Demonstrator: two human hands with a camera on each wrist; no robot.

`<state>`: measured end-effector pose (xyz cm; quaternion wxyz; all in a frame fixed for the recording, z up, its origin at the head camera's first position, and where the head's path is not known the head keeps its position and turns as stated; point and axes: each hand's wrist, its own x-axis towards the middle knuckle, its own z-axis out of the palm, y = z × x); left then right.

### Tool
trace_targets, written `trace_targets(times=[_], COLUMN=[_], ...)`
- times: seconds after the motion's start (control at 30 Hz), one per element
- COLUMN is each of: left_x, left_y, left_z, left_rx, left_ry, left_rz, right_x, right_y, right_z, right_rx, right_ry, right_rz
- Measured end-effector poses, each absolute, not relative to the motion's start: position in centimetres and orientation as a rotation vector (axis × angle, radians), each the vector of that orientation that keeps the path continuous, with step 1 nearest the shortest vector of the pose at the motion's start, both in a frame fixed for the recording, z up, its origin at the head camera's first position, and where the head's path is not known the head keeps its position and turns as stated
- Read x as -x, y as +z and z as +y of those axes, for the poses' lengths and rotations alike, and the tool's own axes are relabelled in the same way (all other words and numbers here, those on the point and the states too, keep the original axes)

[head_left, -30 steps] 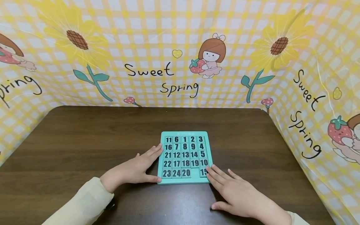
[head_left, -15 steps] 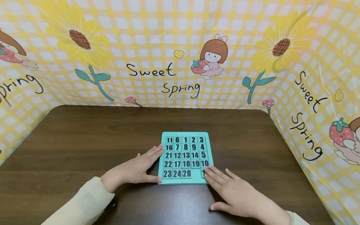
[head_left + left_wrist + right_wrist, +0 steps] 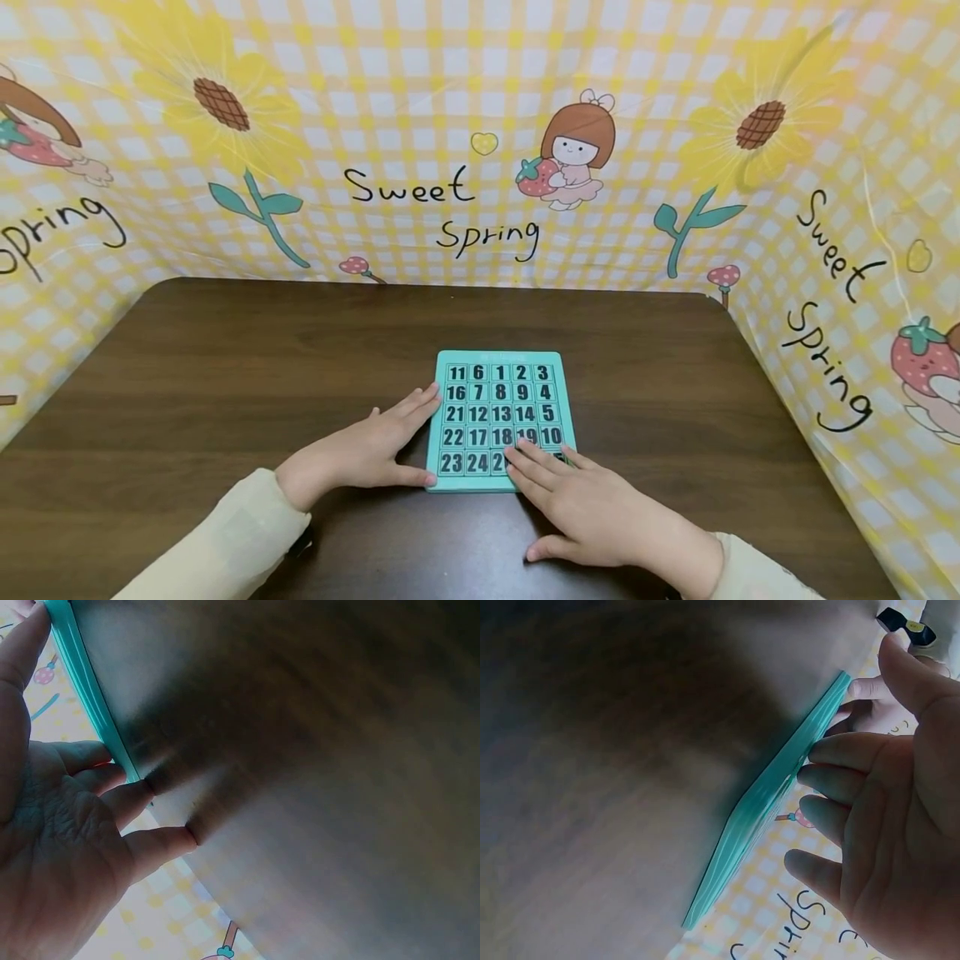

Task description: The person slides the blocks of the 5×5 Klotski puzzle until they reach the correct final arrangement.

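A turquoise sliding number puzzle (image 3: 444,364) lies flat on the table, its square tiles in rows. My left hand (image 3: 367,446) steadies its left side, fingertips against the edge and thumb at the lower-left corner. In the left wrist view the fingers of that hand (image 3: 64,825) are spread along the turquoise rim. My right hand (image 3: 588,504) reaches over the lower-right part with fairly straight fingers, their tips on the bottom row by the 20 tile. They hide most of that row's right end. The right wrist view shows the palm of this hand (image 3: 900,817) beside the puzzle's edge.
The dark brown wooden table (image 3: 300,350) ends at a yellow checked cloth (image 3: 420,100) at the back and on both sides. A black band with a yellow mark (image 3: 906,626) shows near a pale sleeve in the right wrist view.
My right hand has moved left from the 15 tile at the right edge across the bottom row, now covering the gap seen earlier there. The left hand keeps its place on the puzzle.
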<state>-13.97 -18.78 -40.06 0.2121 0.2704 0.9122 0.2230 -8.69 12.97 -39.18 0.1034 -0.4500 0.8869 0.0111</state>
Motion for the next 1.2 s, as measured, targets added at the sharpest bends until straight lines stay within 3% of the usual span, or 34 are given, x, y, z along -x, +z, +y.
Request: trace_targets(times=[0.73, 1.2], left_x=[14.1, 14.1], left_y=[-40.1, -40.3], left_z=[-18.7, -18.7], left_rx=[-0.762, -0.765], left_ry=[0.616, 0.614], left_rz=[2.527, 2.544], right_x=[7.9, 9.2], right_y=[-39.7, -39.5], right_z=[15.9, 12.1], right_rx=[1.272, 1.487], right_ry=[-0.01, 0.055], right_rz=[2.701, 2.639])
